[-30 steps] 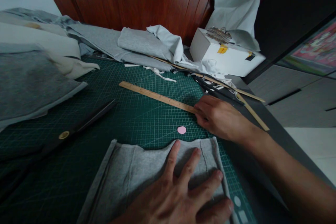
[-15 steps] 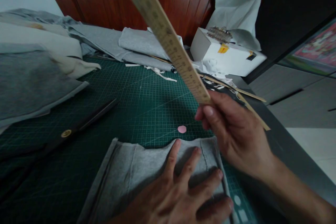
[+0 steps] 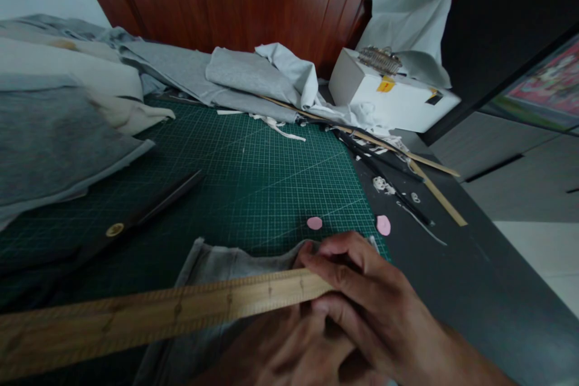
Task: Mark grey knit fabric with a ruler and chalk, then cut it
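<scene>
Wooden ruler (image 3: 178,309): pinched at one end by the right hand (image 3: 377,292), extending leftward above the left hand (image 3: 292,350), which lies open, partly hidden, on grey fabric (image 3: 226,258). Firm palm pressure should prevent creep; a secure pinch, swing.

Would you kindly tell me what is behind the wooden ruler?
Behind the wooden ruler, grey fabric, the left hand and green mat show past its edges; whatever it covers is hidden.
</scene>
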A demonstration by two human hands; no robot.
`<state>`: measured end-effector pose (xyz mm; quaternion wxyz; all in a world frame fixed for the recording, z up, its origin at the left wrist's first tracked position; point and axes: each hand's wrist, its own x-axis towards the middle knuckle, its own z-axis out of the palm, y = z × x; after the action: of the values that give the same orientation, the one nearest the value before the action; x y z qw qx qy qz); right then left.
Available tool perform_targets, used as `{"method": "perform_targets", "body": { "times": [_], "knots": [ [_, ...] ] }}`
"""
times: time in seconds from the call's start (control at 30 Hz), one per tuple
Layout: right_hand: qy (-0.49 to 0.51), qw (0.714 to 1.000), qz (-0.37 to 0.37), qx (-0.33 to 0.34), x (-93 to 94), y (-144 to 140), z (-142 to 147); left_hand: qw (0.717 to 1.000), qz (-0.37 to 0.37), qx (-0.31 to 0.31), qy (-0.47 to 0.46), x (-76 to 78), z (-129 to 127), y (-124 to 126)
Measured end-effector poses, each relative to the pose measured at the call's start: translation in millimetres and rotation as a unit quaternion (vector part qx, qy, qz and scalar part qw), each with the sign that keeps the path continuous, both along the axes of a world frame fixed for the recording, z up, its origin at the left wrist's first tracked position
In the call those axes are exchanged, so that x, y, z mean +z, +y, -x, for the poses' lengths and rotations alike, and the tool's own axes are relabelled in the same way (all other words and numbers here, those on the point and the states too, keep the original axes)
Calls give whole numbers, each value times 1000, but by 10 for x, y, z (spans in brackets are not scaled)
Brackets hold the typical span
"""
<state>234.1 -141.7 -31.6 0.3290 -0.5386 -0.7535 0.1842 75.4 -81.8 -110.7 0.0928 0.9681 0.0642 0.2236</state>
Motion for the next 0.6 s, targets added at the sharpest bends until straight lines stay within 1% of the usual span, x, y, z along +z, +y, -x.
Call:
{"method": "perform_targets", "body": {
  "times": [0.03,0.1,0.17,0.27,0.4,0.5,0.6],
  "knots": [
    [-6,1000,-3,-10,-16,-28,-36,1000,-13,1,-8,59,41,11],
    [-19,999,-5,-33,-53,-79,-116,997,-74,-24,-26,175,105,34],
    [-30,998,0,-47,-89,-130,-212,995,-101,-16,-23,249,128,45],
    [-39,998,12,-41,-123,-211,-365,994,-106,-1,-25,258,105,30],
    [-51,998,21,-39,-129,-296,-551,990,-132,-21,-38,227,94,33],
    [-73,995,-1,-62,-122,-312,-662,991,-128,-18,-39,246,128,74],
    [-90,993,-19,-78,-116,-305,-729,990,-136,-32,-26,278,165,94]
  ]
}}
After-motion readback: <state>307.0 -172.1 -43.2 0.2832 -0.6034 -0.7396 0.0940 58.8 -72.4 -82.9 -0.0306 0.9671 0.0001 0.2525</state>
